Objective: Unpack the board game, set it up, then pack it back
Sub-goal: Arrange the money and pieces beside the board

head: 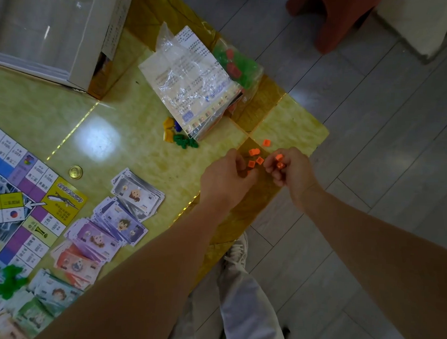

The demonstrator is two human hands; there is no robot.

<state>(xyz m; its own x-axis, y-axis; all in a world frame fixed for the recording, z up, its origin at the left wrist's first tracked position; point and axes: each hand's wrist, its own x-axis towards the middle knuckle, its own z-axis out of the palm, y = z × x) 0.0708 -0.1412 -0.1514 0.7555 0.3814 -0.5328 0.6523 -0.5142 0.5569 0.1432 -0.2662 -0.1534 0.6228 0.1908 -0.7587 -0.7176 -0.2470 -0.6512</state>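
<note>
Several small orange game pieces [255,158] lie near the table's right corner, one [266,142] a little apart. My right hand [289,169] is curled around a few orange pieces. My left hand [227,180] rests on the table with its fingers bent over the loose pieces; whether it grips any is hidden. The game board [16,205] lies at the left, with stacks of paper money [105,230] fanned beside it. A clear plastic bag [193,84] covers a rules sheet, with green and red pieces [233,63] behind it.
The white box lid [56,31] stands at the back left. A gold coin [75,172] lies by the board. Yellow, blue and green tokens [179,134] sit by the bag. Green pieces [8,281] lie on the board. The table edge [319,146] is right beside my hands.
</note>
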